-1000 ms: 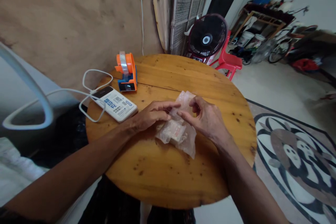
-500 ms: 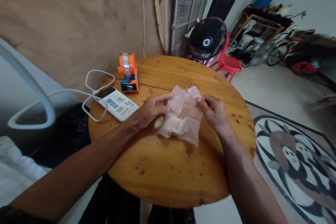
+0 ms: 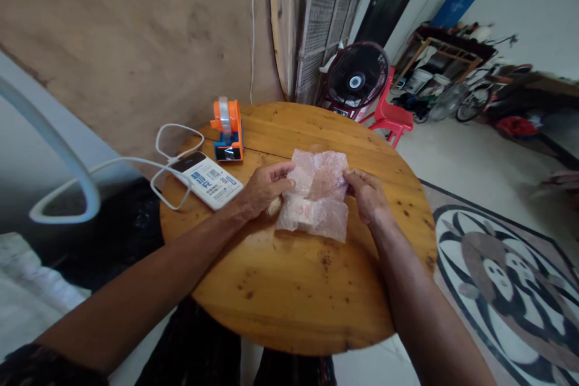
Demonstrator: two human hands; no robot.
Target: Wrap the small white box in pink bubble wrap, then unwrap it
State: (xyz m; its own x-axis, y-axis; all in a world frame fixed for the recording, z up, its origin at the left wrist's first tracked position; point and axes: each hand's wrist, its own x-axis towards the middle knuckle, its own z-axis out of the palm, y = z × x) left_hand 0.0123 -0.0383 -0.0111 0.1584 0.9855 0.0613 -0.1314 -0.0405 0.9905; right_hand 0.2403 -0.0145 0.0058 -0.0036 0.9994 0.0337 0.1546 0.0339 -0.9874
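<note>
A round wooden table (image 3: 294, 301) fills the middle of the view. Past its right edge a panda roundel (image 3: 511, 277) is set in the floor. Beyond its far edge are a red chair (image 3: 392, 113) and, just left of it, a dark-faced fan (image 3: 355, 75).

On the table, a sheet of clear bubble wrap (image 3: 332, 217) lies spread a little right of centre, well in from the near edge. By the left edge is a white printed box (image 3: 211, 184) with a dark end; a white cable (image 3: 122, 160) loops over that end and out past the edge.

The left hand (image 3: 266, 186) has thumb and fingers at the wrap's left side, seemingly pinching it, though the contact is small and soft. The right hand (image 3: 367, 192) pinches the right side between thumb and curled fingers.

An orange and blue tape dispenser (image 3: 229, 131) stands toward the far left edge. Through the wrap's lower part shows a pale block (image 3: 304, 212) with red marking, and a small tan piece (image 3: 274, 206) sits just under the left hand.
</note>
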